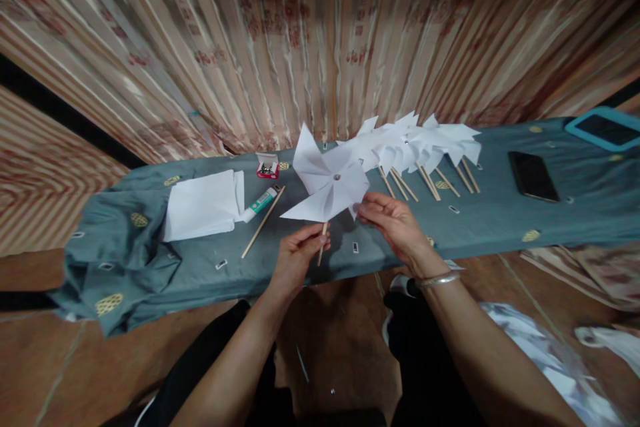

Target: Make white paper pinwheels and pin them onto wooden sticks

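A white paper pinwheel with a metal pin at its centre is held up over the cloth-covered table. My left hand is closed around its wooden stick just below the paper. With thumb and fingers, my right hand pinches the tip of the pinwheel's lower right blade. Left of the pinwheel lie a loose wooden stick, a green and white glue stick and an open red box of metal pins.
A stack of white paper lies on the left of the table. Several pinwheels lie overlapping at the back right. Beyond them are a black phone and a blue-framed tablet. A plastic bag sits on the floor at right.
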A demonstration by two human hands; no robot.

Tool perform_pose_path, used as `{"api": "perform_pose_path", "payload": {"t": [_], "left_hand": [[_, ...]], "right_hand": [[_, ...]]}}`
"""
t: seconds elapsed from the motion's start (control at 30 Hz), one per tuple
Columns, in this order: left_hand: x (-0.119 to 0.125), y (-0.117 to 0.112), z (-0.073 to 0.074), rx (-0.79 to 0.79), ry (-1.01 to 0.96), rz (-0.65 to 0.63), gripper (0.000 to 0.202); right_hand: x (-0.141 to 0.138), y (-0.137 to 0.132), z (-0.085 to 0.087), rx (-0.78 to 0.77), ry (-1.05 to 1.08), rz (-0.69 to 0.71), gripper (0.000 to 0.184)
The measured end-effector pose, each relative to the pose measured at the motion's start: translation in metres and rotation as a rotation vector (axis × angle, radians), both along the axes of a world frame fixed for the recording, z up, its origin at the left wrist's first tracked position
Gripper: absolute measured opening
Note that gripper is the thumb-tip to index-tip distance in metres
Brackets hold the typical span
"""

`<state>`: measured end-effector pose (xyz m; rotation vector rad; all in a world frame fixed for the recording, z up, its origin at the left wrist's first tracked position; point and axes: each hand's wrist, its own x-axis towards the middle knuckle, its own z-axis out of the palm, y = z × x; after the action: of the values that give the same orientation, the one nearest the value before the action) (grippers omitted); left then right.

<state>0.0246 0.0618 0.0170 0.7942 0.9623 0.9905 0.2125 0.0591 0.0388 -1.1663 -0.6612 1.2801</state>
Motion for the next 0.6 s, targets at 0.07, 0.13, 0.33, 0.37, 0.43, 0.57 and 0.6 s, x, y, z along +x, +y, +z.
{"api": "perform_pose_path", "payload": {"t": [0.07, 0.13, 0.33, 0.37, 0.43, 0.57, 0.6], "left_hand": [[0.0, 0.0, 0.0, -0.007, -0.001, 0.001, 0.038], [0.0, 0.0, -0.001, -0.012, 0.001, 0.007, 0.038], [0.001, -0.001, 0.0, -0.016, 0.032, -0.01, 0.033], [0.001, -0.002, 0.001, -0.018, 0.036, -0.015, 0.034], [0.001, -0.002, 0.002, -0.027, 0.036, -0.014, 0.036], [0.002, -0.001, 0.003, -0.029, 0.017, 0.004, 0.031], [0.002, -0.001, 0.002, -0.025, 0.014, 0.007, 0.03]], "right_hand": [[0.004, 0.001, 0.002, 0.0, 0.005, -0.031, 0.045], [0.01, 0.003, 0.005, 0.015, -0.001, -0.067, 0.043], [0.026, 0.004, 0.013, 0.164, 0.082, -0.224, 0.036], [0.028, 0.003, 0.013, 0.172, 0.11, -0.226, 0.034], [0.028, 0.003, 0.013, 0.154, 0.161, -0.209, 0.032], [0.022, 0.002, 0.007, 0.032, 0.236, -0.179, 0.035], [0.019, 0.002, 0.005, 0.001, 0.248, -0.175, 0.036]]}}
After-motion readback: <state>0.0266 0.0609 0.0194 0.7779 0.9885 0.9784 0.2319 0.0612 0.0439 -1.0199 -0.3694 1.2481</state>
